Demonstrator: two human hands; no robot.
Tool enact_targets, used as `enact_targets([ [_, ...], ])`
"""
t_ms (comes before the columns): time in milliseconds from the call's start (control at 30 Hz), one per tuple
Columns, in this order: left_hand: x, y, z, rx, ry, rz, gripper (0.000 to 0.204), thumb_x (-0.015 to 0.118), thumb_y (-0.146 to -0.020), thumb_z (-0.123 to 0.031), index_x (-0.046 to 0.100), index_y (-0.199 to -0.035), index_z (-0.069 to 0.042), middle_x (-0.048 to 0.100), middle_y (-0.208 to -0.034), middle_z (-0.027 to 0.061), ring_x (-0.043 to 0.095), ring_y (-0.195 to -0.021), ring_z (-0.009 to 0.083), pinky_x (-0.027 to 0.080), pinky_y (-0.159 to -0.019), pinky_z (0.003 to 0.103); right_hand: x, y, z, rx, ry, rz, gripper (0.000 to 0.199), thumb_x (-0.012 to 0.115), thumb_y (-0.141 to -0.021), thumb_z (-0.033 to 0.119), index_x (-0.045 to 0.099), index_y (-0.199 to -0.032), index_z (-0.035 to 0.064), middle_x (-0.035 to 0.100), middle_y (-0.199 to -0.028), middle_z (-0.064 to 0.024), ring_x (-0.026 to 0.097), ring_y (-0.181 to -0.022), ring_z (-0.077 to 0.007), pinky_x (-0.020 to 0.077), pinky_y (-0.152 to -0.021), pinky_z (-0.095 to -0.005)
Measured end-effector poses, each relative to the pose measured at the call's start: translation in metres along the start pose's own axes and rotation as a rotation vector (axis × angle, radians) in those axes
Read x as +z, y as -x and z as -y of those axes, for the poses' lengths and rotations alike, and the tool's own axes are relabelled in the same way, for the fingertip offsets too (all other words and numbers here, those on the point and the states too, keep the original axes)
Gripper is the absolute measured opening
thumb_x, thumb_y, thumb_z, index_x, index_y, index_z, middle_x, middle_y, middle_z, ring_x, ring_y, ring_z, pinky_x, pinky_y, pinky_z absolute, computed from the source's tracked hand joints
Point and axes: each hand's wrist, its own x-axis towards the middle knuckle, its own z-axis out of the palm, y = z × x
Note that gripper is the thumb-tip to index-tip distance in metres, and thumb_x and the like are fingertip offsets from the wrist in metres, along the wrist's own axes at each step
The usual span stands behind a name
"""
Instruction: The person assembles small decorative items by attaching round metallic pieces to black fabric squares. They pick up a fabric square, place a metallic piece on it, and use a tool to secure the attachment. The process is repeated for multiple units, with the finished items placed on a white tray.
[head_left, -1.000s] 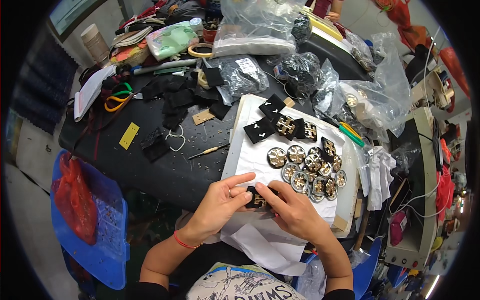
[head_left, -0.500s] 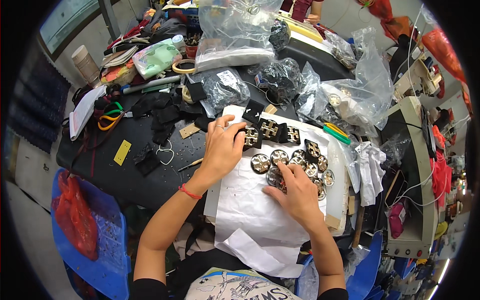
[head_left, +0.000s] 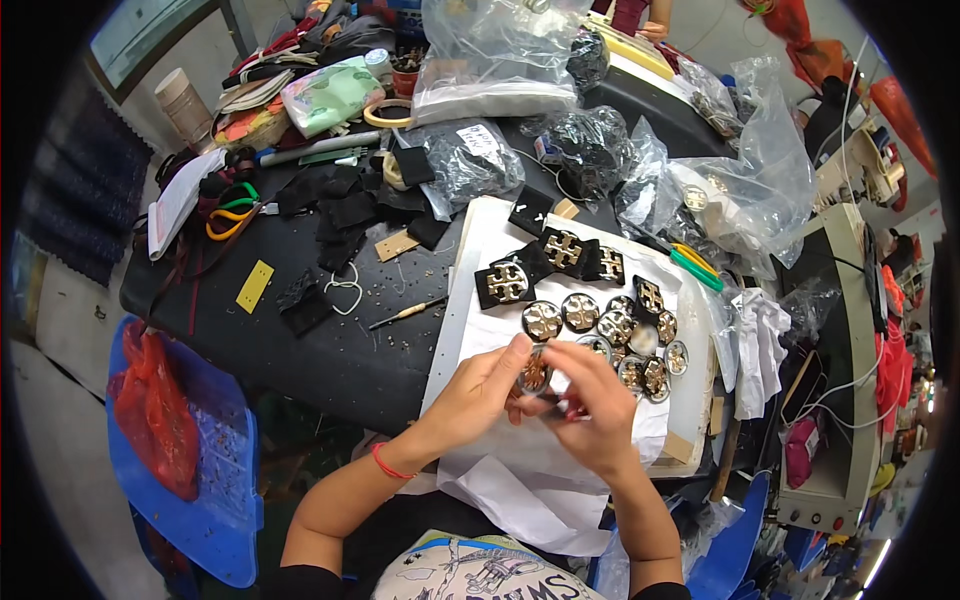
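My left hand [head_left: 470, 400] and my right hand [head_left: 598, 405] meet over the near part of the white paper sheet [head_left: 500, 445]. Between their fingers is a round metal ornament [head_left: 535, 372] with a shiny rim, tilted and partly covered. Both hands are closed about it; the right one's fingers are slightly blurred. Just beyond lie several similar round ornaments [head_left: 580, 312], silver-rimmed with a raised emblem. Behind those, on black square pads, sit gold emblem pieces, one such pad [head_left: 504, 284] at the left of the row.
A thin-handled tool [head_left: 408, 312] and black fabric scraps [head_left: 345, 210] lie on the black tabletop to the left. Green-and-orange scissors [head_left: 697, 266] rest at the right. Clear plastic bags [head_left: 500, 60] crowd the back. A blue chair [head_left: 225, 480] holds a red bag [head_left: 155, 415].
My left hand has left the black pads and come down to my right hand. The right hand has lifted a round ornament from the group and brought it nearer me.
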Motion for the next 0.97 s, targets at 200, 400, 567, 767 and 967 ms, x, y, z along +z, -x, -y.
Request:
enact_targets([
  [200,-0.003,0.014,-0.007,-0.018,0.084,-0.115,0.045,0.035,-0.099,-0.037,0.058,-0.089,0.0,0.059,-0.072,0.0042,0.053,-0.054,0.0049,0.042,-0.045,0.018,0.001,0.002,0.006,0.031,0.159,0.044,0.043,0.072,-0.072,0.023,0.06,-0.109,0.0048,0.056,-0.076,-0.0073,0.057,-0.06,-0.02,0.0446,-0.051,-0.0307],
  [400,0.0,0.019,-0.012,0.028,-0.202,-0.221,0.04,0.039,-0.098,-0.034,0.058,-0.092,0.0,0.059,-0.063,0.0041,0.05,-0.046,0.0043,0.04,-0.042,0.017,0.0,0.0,0.008,-0.094,0.481,-0.043,0.039,0.072,-0.074,0.022,0.062,-0.107,0.0044,0.05,-0.068,-0.003,0.049,-0.056,-0.0167,0.0373,-0.048,-0.0296],
  [567,0.006,0.024,-0.008,0.148,-0.319,-0.304,0.039,0.039,-0.098,-0.034,0.059,-0.088,-0.002,0.056,-0.056,0.0023,0.047,-0.042,0.0024,0.036,-0.037,0.016,0.007,-0.004,0.009,-0.187,0.501,-0.089,0.038,0.074,-0.07,0.015,0.064,-0.105,0.0047,0.051,-0.067,-0.0023,0.048,-0.056,-0.0169,0.0366,-0.048,-0.0289],
  [767,-0.012,0.029,-0.01,-0.226,0.178,-0.05,0.04,0.04,-0.097,-0.038,0.058,-0.086,-0.004,0.055,-0.057,0.001,0.047,-0.04,0.0044,0.036,-0.036,0.016,0.003,0.002,-0.002,-0.174,0.169,-0.068,0.036,0.077,-0.066,0.014,0.065,-0.098,0.0045,0.055,-0.068,-0.0034,0.048,-0.054,-0.0171,0.0376,-0.047,-0.0281],
  [967,-0.008,0.031,-0.012,-0.035,-0.298,-0.18,0.037,0.045,-0.096,-0.035,0.061,-0.097,-0.002,0.062,-0.064,0.0048,0.061,-0.053,0.0082,0.043,-0.042,0.017,-0.013,0.003,0.012,-0.253,0.464,0.156,0.032,0.074,-0.071,0.023,0.065,-0.097,0.0059,0.058,-0.071,-0.0035,0.051,-0.056,-0.0186,0.039,-0.049,-0.0283],
])
